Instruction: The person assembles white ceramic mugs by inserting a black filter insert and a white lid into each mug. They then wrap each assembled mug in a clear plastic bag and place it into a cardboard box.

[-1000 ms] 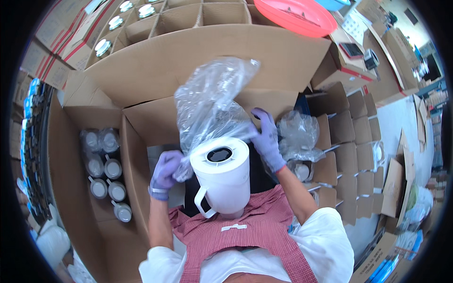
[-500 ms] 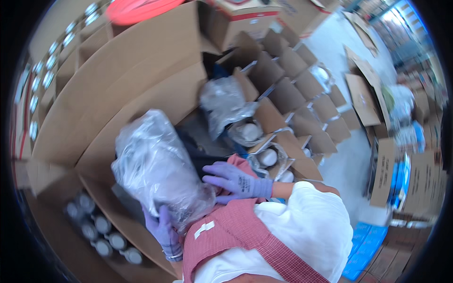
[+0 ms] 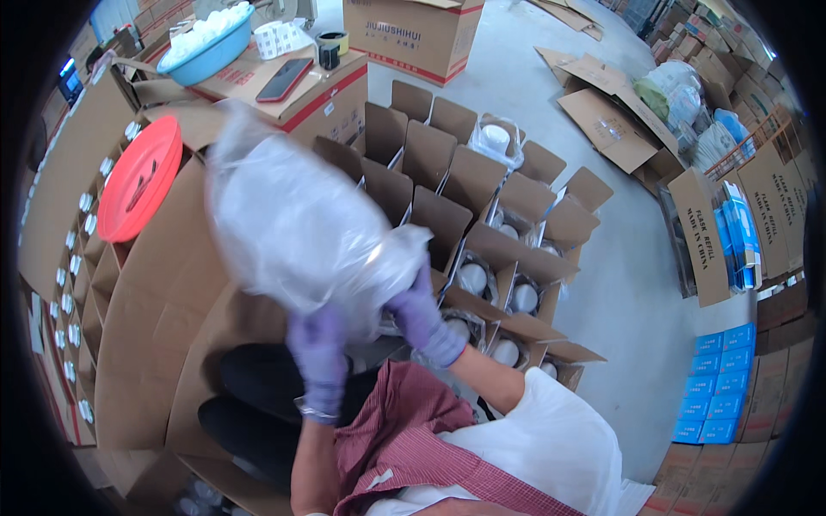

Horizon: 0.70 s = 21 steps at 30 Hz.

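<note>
A bulky, see-through plastic bag (image 3: 297, 219) hangs in front of me, tilted and smeared by motion, so its contents cannot be made out. My left hand (image 3: 318, 357), in a purple glove, grips its lower edge; those fingers are partly blurred. On the bag's gathered near end, my right hand (image 3: 428, 320), gloved alike, is closed round the plastic. Just beyond and to the right stand small open cardboard boxes (image 3: 437, 159), packed side by side. Several hold plastic-wrapped items with round white tops (image 3: 472, 278).
A large open carton (image 3: 159, 318) stands at left, near a red plate-like lid (image 3: 142, 179) and a divided box of silver-topped items. Behind, a closed carton carries a phone (image 3: 285, 79), tape and a blue basin (image 3: 206, 47). Flattened cardboard (image 3: 615, 116) and blue boxes (image 3: 712, 387) lie right.
My view has swung up and to the left. The bag has been lifted away from my lap, and my right hand has gone from resting near its side to gripping its end.
</note>
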{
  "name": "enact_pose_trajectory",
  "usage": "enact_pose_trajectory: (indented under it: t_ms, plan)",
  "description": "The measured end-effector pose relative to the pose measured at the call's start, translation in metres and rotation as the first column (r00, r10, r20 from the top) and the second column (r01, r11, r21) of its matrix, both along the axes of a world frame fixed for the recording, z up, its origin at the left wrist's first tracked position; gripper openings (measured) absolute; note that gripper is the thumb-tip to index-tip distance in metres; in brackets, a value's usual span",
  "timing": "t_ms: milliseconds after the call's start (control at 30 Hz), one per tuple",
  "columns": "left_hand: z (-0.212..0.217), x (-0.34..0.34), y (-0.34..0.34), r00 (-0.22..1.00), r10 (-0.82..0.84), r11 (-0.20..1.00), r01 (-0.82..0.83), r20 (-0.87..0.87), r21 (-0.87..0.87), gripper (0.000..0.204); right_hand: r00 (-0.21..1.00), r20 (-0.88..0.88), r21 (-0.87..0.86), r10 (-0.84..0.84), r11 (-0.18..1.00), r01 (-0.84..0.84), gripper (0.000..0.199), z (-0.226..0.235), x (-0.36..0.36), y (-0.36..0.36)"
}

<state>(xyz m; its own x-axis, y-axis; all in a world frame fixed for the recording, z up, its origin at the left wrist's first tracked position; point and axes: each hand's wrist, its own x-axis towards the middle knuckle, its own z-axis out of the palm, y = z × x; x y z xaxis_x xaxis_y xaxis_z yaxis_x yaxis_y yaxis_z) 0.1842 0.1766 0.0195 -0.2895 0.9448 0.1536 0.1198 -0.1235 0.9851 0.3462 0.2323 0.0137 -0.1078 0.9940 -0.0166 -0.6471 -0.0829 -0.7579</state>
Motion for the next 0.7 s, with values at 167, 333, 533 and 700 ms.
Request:
enact_pose_trajectory:
  t_ms: [167, 333, 533, 700]
  plan:
    - [0.013, 0.051, 0.013, 0.788, -0.527, 0.849, 0.503, -0.318, -0.16, 0.033, 0.936, -0.152, 0.048, -0.318, 0.943, 0.329, 0.075, 0.019, 0.098, 0.136]
    - [0.028, -0.048, -0.002, 0.838, -0.099, 0.995, 0.079, -0.536, -0.059, 0.034, 0.836, 0.385, 0.011, -0.392, 0.907, 0.421, 0.074, 0.052, 0.245, 0.261]
    - [-0.001, -0.134, -0.018, 0.48, 0.04, 0.996, -0.084, -0.876, -0.001, 0.034, 0.556, 0.821, -0.04, -0.132, 0.957, 0.287, 0.061, 0.029, 0.269, 0.367]
    - [-0.002, -0.129, -0.012, 0.483, 0.005, 1.0, -0.017, -0.876, -0.004, 0.031, -0.01, 0.977, -0.194, 0.213, 0.908, 0.37, 0.073, 0.021, 0.198, 0.419]
